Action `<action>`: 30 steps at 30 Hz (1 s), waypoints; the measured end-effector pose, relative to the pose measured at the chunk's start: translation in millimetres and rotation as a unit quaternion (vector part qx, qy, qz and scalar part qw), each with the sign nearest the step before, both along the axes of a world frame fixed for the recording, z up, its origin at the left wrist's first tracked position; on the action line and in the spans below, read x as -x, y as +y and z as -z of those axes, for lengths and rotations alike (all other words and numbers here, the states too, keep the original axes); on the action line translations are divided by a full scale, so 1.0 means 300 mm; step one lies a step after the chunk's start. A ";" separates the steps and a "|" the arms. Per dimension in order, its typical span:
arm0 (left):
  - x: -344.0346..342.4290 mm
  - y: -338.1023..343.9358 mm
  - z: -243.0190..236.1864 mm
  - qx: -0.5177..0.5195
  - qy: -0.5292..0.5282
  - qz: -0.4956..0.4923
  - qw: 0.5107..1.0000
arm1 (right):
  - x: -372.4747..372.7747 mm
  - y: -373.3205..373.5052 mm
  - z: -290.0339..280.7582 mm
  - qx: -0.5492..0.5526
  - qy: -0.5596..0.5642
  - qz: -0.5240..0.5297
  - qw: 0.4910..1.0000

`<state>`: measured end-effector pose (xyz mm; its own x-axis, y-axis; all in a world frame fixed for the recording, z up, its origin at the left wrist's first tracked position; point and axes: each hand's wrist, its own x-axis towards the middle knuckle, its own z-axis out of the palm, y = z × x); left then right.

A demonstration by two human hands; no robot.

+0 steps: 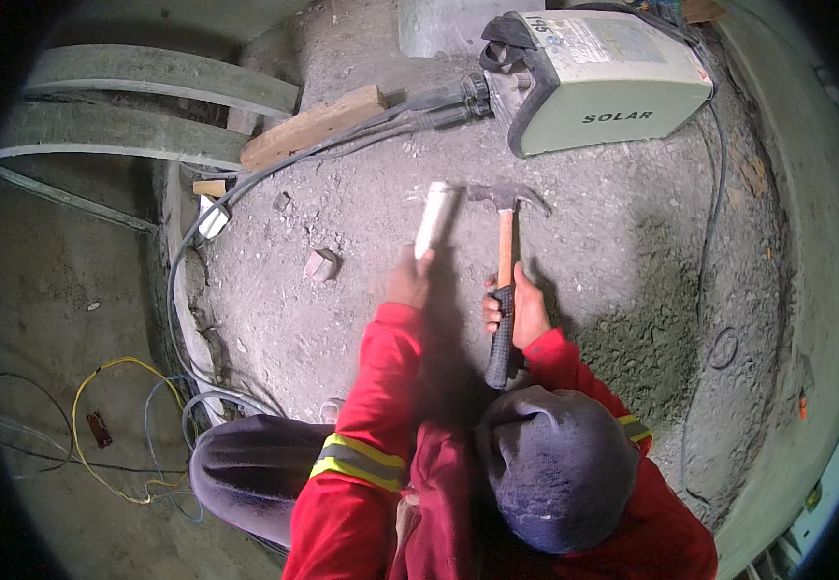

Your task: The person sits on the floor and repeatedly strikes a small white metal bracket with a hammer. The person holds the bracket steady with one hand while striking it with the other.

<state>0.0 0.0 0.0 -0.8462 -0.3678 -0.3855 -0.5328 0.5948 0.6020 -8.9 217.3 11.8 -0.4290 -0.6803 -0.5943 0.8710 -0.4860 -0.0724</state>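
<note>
In the head view my left hand (408, 282) is closed round a pale cylindrical piece (435, 215), held slanting above dusty concrete (303, 324). My right hand (526, 307) grips a claw hammer (505, 242) by its wooden handle with a black textured grip. The hammer's dark head sits just right of the cylinder's upper end; I cannot tell if they touch. A small broken chunk (321, 266) lies left of my left hand. My red sleeves with reflective bands and my dark-clad knees show below.
A pale green machine (613, 87) with black cables stands at top right. Timber (308, 126) and grey beams (159, 77) lie upper left. Cables (188, 242) run along a ledge edge; yellow wire (81, 406) is on the lower floor. Grey rubble (651, 348) lies right, beside a wall (816, 290).
</note>
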 end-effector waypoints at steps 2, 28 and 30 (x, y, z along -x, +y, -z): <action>0.016 0.039 -0.032 0.006 -0.016 0.095 0.995 | 0.037 0.023 -0.011 0.009 -0.010 -0.009 1.000; 0.236 -0.254 -0.016 0.121 -0.067 0.311 0.940 | 0.229 0.361 -0.202 -0.397 0.804 -0.238 0.372; 0.243 -0.258 -0.025 0.110 -0.065 0.295 0.947 | 0.297 0.331 -0.156 -0.479 0.748 -0.292 0.356</action>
<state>-73.0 -77.3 7.5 -0.8798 0.0700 -0.4702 -0.1304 0.9156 0.3803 -98.0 316.6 58.7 -0.7043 -0.7056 -0.0783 -0.5563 0.6170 -0.5567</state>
